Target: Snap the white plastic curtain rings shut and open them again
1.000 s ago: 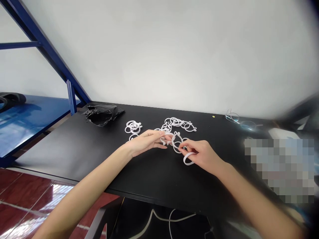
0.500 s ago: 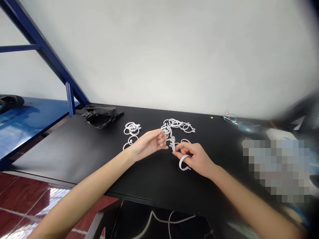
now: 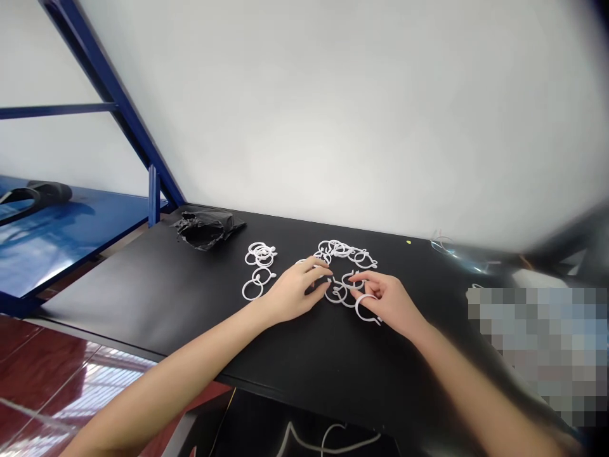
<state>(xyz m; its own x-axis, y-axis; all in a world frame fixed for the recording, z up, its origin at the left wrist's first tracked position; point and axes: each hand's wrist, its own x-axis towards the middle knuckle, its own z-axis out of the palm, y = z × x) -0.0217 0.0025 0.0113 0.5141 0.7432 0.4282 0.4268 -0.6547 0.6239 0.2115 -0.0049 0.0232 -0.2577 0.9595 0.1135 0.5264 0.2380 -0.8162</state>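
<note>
Both my hands rest on a black table among white plastic rings. My left hand lies palm down with fingers curled, its fingertips touching rings at the middle pile. My right hand pinches a white ring at that pile and has an open white ring hooked on its lower fingers. A further heap of rings lies just behind the hands. A smaller cluster of rings and two single rings lie to the left.
A crumpled black plastic bag sits at the table's back left. A blue metal frame and blue shelf stand to the left. Clear glasses-like objects lie at the back right. Cables hang under the table's front edge.
My hands, raised together half a second ago with a ring pinched between them, have come down onto the middle pile. The view has tilted and shifted slightly.
</note>
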